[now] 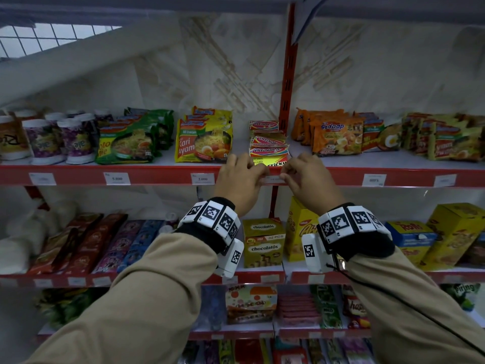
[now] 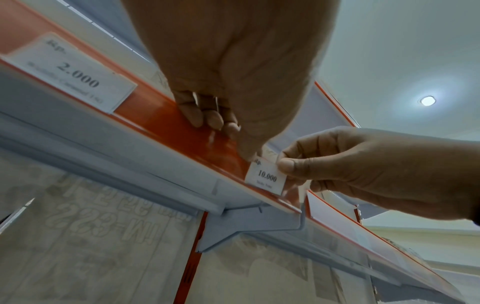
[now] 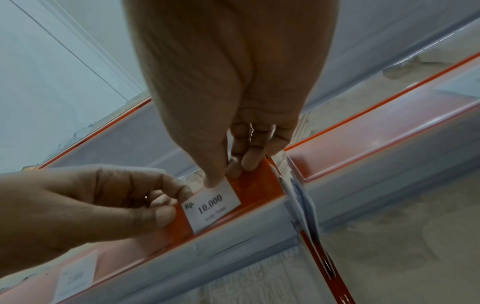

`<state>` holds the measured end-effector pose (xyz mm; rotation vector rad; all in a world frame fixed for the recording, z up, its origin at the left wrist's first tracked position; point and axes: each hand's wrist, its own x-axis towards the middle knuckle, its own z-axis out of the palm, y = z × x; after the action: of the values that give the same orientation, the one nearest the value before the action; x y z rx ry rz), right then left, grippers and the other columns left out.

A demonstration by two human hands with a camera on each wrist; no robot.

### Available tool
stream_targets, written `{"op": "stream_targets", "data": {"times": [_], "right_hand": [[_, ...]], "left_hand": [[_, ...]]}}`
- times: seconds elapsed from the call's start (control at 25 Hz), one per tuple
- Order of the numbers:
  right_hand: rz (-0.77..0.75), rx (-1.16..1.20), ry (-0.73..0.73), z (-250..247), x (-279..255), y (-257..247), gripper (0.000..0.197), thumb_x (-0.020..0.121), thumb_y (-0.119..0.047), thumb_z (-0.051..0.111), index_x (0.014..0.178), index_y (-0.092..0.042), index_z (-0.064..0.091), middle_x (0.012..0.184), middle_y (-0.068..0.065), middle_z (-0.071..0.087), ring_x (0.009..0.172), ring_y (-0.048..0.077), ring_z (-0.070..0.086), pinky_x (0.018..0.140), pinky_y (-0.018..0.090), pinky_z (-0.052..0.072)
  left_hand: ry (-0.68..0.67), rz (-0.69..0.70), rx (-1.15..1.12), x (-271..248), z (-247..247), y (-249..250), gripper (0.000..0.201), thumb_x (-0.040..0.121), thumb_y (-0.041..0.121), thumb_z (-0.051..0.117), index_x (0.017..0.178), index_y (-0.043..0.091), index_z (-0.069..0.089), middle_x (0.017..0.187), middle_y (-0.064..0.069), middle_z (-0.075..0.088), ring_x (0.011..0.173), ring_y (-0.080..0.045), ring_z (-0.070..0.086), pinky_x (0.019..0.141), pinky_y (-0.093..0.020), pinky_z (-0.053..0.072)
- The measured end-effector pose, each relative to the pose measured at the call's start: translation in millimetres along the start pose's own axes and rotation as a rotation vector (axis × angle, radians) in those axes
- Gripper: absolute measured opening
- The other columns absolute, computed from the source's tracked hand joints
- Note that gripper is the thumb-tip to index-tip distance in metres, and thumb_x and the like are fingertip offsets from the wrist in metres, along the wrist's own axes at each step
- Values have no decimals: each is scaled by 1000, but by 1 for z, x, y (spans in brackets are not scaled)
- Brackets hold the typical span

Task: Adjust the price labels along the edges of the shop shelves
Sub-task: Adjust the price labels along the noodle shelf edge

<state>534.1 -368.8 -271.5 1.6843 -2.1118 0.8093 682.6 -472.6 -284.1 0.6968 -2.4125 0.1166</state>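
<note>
A white price label [image 1: 273, 180] reading "10.000" [image 2: 267, 178] [image 3: 213, 205] sits in the red edge rail [image 1: 157, 174] of the middle shelf, close to the rail's right end. My left hand [image 1: 258, 177] [image 2: 237, 142] [image 3: 174, 203] pinches the label's left edge, thumb in front and fingers over the rail top. My right hand [image 1: 282, 177] [image 2: 283, 162] [image 3: 228, 174] pinches its upper right corner in the same way. In the head view both hands hide most of the label.
More labels stand along the rail: "2.000" [image 1: 202, 179] [image 2: 72, 72] just left of my hands, "5.000" [image 1: 117, 178] farther left, another at right [image 1: 374, 179]. Sticky-note packs [image 1: 270, 151] lie on the shelf right behind the label. A red upright post [image 1: 288, 74] rises behind.
</note>
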Motion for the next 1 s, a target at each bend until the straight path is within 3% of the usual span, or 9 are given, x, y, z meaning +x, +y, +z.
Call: {"op": "stream_targets", "data": {"times": [0.24,0.56,1.0], "right_hand": [[-19,3,4,1,-2,4,11,88,-15,62,98,-11,66,97,10,58,97,28,47,77,30,32],[-21,6,32,4,-5,4,11,90,-16,59,98,-11,64,95,10,55,98,28,45,76,31,33],[-69,10,54,0,-14,14,19,87,-9,57,104,-14,61,102,8,57,101,28,46,82,37,40]], "left_hand": [[-2,-6,-14,1,1,0,22,95,29,51,114,28,61,110,-2,48,107,-25,38,84,-34,32],[24,-11,3,-1,3,2,20,94,26,53,112,27,59,108,-2,48,105,-25,39,83,-35,33],[96,-76,2,-8,7,10,30,84,23,66,111,22,53,108,-4,46,106,-27,39,82,-37,36]]}}
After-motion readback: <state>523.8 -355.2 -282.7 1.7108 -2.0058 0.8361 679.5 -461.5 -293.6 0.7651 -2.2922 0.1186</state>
